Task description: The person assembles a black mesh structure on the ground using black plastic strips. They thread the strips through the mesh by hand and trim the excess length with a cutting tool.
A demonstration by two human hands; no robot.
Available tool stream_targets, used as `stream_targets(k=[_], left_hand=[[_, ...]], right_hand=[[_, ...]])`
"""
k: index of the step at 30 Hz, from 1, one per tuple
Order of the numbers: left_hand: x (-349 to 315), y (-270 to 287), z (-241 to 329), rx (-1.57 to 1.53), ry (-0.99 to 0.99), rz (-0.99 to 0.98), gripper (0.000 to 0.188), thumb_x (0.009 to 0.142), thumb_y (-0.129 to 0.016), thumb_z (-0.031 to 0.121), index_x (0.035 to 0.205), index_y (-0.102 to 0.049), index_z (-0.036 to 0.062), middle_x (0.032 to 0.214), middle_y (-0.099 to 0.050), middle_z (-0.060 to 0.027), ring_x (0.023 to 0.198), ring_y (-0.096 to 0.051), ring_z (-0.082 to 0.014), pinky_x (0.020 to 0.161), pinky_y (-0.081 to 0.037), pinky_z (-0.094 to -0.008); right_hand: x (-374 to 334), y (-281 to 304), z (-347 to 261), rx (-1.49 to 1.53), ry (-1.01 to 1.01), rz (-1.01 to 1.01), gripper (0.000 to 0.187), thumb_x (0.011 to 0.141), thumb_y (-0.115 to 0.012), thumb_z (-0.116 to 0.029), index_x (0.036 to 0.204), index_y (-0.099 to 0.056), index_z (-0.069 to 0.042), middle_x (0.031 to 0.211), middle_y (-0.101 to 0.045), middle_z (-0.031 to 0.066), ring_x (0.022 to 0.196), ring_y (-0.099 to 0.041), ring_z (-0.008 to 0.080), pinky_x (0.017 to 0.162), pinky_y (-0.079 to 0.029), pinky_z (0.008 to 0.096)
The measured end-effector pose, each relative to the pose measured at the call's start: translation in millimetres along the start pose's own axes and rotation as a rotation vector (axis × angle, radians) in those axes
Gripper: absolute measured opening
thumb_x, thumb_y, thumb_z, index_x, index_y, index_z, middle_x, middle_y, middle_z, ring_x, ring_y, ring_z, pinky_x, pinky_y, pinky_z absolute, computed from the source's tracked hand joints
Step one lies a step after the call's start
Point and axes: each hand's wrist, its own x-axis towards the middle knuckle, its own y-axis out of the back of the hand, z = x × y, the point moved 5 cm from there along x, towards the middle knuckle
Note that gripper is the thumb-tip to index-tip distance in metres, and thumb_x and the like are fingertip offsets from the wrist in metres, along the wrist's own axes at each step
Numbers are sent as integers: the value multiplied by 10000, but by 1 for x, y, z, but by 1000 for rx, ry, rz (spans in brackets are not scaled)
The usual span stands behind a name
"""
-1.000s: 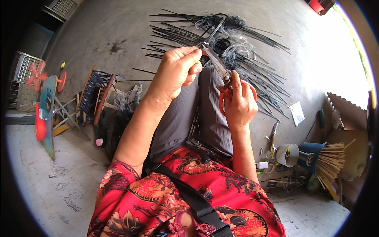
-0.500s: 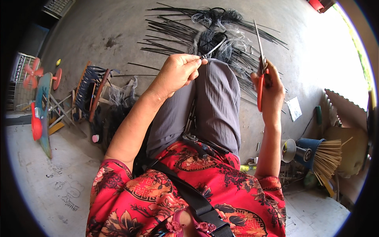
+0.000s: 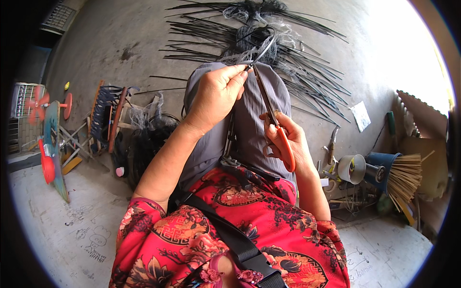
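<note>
My left hand (image 3: 217, 96) is closed above my knees, thumb and fingers pinching a thin dark strip (image 3: 267, 47). The strip curves up and away from the fingertips, its far end over the dark bundles. In my right hand (image 3: 294, 139) is a pair of scissors (image 3: 264, 93) with orange-red handles and long narrow blades. The blades point up and left, their tips right at the pinched part of the strip. Whether the blades touch the strip or sit beside it, I cannot tell. My grey-trousered legs (image 3: 259, 115) lie beneath both hands.
Ahead on the concrete floor lie long black rods (image 3: 317, 91) with tangled grey netting (image 3: 283, 36). To the left are a small fan (image 3: 37, 103) and a folding stool (image 3: 103, 117). At right stand a blue bucket (image 3: 379, 168) with thin sticks (image 3: 406, 177) and a white cup (image 3: 352, 169).
My right hand has come inward and down from the right, bringing the scissors' blades to my left fingertips. The left hand keeps its pinch on the strip, nearly in place.
</note>
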Motion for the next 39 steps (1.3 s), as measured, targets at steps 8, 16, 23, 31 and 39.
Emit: stream_targets(k=[8,16,23,31,39], left_hand=[[2,-5,0,-121,95,-15,295,1167,-644,140,1378,-747,-38,783,-602,49,662,-495,-22,568,-392,-206],[4,-9,0,-205,164,-17,301,1179,-637,177,1380,-751,-15,777,-588,59,645,-463,-15,556,-365,-186],[2,-14,-3,-234,176,22,289,1172,-651,168,1379,-750,-8,805,-607,53,674,-517,-20,552,-387,-190],[0,-21,-1,-251,183,-13,305,1172,-656,177,1393,-739,-16,810,-592,55,683,-517,-23,560,-390,-187],[-3,-23,9,-301,211,-30,294,1179,-639,183,1390,-744,7,799,-588,53,663,-478,-21,566,-359,-183]], right_hand=[[-3,-16,-5,445,-90,-126,365,1135,-743,-324,1387,-690,-65,798,-531,-75,550,-426,35,495,-340,239],[-12,-19,2,493,22,-162,405,1158,-696,-320,1441,-667,-32,852,-584,-37,523,-441,52,470,-346,233],[-11,-21,-8,543,48,-234,451,1175,-658,-361,1439,-640,5,864,-582,-15,562,-451,62,479,-342,243],[-10,-18,-6,568,70,-256,564,1201,-565,-462,1449,-608,42,839,-613,28,581,-483,78,506,-381,253],[-17,-16,-8,548,92,-316,586,1211,-509,-491,1434,-619,39,859,-669,64,643,-577,112,577,-450,267]])
